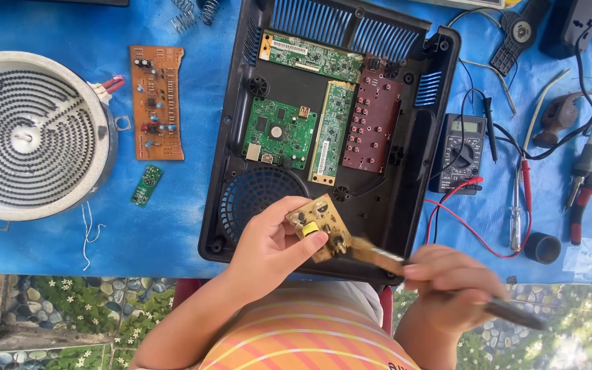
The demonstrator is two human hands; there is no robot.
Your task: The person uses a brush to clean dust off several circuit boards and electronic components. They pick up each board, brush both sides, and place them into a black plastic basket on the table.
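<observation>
Person's got both hands busy right at the near edge of the bench (173, 226), which is covered in blue cloth. The left hand (268, 240) has a small tan circuit board (318, 226), grip closed around it with the thumb pressed on the lower edge next to a yellow part, fingers wrapped behind. The board is held up in the air and tilted, over the front lip of a big black plastic housing (419, 171) that lies open on the bench.

The right hand (450, 284) is wrapped tight around the dark handle of a small brush (378, 255), and the tan bristle end is touching the right corner of that little board. The bristles look a bit blurry.

Inside the housing there are a few more boards lying flat: a square green board (279, 133), a long green strip board (331, 130), a dark red board (373, 123) covered in little buttons, and another green one along the top. There's a round fan grille moulded into the bottom left of the housing.

Off to the left sits a round coil heating element (32, 133), with an orange circuit board (157, 103) just beside it and a tiny green board (146, 185) below that. On the right there's a multimeter (462, 151) with red and black leads, a screwdriver (517, 205), and red-handled pliers (590, 202).
</observation>
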